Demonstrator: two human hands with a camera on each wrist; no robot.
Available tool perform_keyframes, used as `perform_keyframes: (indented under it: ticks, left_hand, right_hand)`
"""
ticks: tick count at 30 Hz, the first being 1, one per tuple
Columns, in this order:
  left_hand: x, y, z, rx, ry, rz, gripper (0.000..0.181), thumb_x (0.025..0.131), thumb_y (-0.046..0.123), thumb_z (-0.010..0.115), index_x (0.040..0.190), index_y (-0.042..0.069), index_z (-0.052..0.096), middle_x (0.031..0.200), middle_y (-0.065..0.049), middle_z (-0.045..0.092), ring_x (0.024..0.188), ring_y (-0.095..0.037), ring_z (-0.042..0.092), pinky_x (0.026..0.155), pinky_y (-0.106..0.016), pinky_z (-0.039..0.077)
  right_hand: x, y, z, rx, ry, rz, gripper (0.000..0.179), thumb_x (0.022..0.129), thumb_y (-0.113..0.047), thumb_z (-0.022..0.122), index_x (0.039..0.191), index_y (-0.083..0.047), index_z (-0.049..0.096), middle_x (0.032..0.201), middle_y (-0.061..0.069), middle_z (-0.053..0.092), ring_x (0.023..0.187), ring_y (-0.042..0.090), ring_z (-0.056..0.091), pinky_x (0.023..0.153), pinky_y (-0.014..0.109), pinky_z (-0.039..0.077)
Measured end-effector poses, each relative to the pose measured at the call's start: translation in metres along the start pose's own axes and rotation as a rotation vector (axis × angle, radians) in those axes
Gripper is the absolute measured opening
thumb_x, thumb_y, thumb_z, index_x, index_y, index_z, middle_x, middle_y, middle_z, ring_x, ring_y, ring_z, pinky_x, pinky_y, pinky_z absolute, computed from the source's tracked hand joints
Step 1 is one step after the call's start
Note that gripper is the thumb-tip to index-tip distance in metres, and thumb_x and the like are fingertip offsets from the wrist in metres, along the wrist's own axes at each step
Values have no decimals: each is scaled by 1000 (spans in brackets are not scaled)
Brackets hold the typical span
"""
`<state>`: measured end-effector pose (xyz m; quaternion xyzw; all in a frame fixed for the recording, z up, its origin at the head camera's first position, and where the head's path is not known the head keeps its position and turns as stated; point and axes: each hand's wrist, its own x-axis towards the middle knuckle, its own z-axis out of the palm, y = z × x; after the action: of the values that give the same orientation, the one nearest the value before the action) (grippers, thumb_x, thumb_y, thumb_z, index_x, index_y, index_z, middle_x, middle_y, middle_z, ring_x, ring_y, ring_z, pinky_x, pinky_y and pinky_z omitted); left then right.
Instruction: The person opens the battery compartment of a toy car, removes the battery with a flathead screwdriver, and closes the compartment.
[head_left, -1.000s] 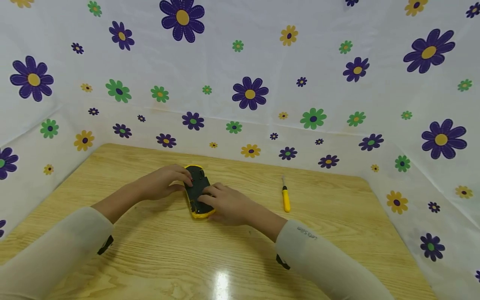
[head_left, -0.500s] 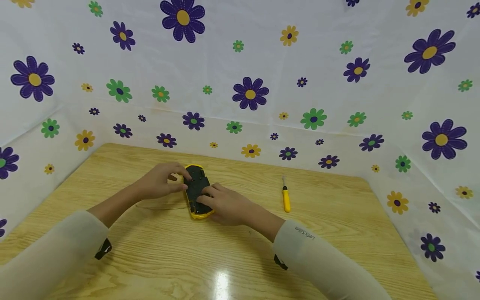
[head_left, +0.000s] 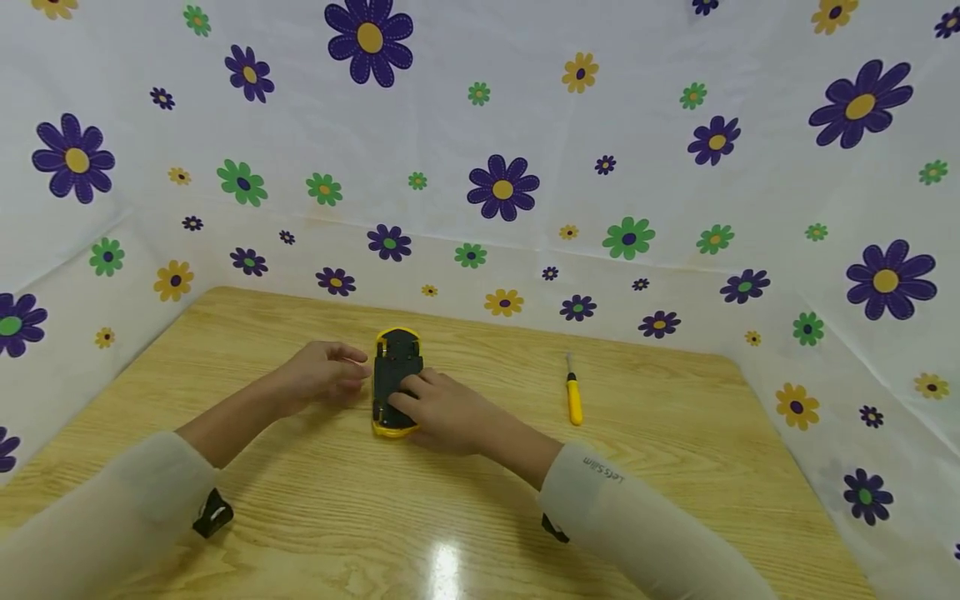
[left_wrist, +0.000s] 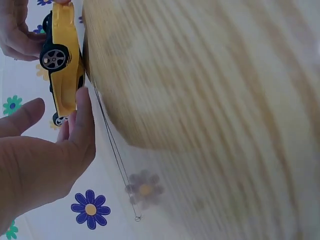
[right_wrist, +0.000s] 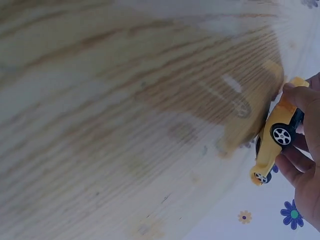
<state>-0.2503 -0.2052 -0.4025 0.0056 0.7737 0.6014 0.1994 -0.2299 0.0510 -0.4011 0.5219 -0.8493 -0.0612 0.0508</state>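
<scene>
Since a second ago, the left hand (head_left: 318, 377) has slid off the upturned yellow plastic toy car with the black underside (head_left: 395, 379) and now lies just beside it, fingers loosely extended and holding nothing; in the left wrist view one fingertip touches the car's side. The right hand (head_left: 442, 410) has stayed on the car, fingers curled over the black chassis and gripping it from the near right side. The car lies roof-down near the middle of the light wooden table (head_left: 480, 500), nose pointing away, and has turned a little straighter.

It looks small, light and rigid, with smooth glossy flanks likely to slip, so the firmest hold would be across the body between the wheels; the wheels themselves probably turn.

A yellow-handled screwdriver (head_left: 573, 396) lies well apart to the right.
</scene>
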Motion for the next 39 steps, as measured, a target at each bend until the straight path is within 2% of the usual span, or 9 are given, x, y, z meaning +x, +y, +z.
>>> perform_keyframes:
  ticks: [2,6,9,13,19,27,33,39]
  left_hand:
    - [3,0,1,-40,-22,-42,53,103,18,62,144,-8,42,134,-25,54,105,-26,66,91,-40,61]
    - [13,2,-3,-91,-71,-94,57,105,19,60,149,-7,38,141,-28,50,110,-29,65,93,-43,60]
    - [20,4,-5,-125,-123,-126,60,105,20,61,152,-7,36,143,-27,53,114,-32,66,95,-45,59]
    - [25,4,-2,-178,-164,-170,59,105,18,61,153,-6,37,134,-24,62,109,-31,69,96,-47,58]
    - [27,5,0,-192,-153,-199,54,105,16,59,151,-6,41,133,-23,62,104,-28,70,96,-47,58]
    - [27,5,0,-190,-165,-208,45,105,14,60,142,-8,49,121,-18,68,101,-26,71,94,-45,60]
    - [26,2,-2,-201,-201,-195,47,105,13,60,145,-8,47,120,-18,69,105,-27,70,95,-47,59]
    - [27,0,-4,-193,-219,-181,50,106,13,58,149,-8,43,131,-20,65,111,-29,68,97,-48,58]
  right_hand:
    - [2,-2,0,-21,-8,10,58,98,-46,68,146,-15,54,137,5,56,123,23,53,107,34,48]
    - [5,-7,-1,-57,-20,24,58,99,-47,66,147,-16,53,137,5,56,123,23,52,108,35,47]
    - [7,-9,-1,-83,-21,25,58,100,-48,64,147,-16,53,137,6,56,122,23,52,108,36,47]
    - [7,-11,-1,-104,-15,17,58,100,-49,63,146,-16,52,136,5,56,121,23,52,107,35,47]
    - [8,-12,-3,-119,-8,14,58,100,-50,63,145,-16,53,134,5,57,119,22,53,105,35,48]
    - [9,-11,-4,-89,-12,18,58,100,-49,64,146,-15,53,137,5,56,121,23,52,107,35,48]
    - [9,-5,-7,59,0,50,57,102,-49,61,147,-15,53,137,4,57,122,22,53,106,34,48]
    - [10,10,-11,323,40,223,55,103,-44,60,149,-14,52,139,8,57,125,24,55,105,37,50]
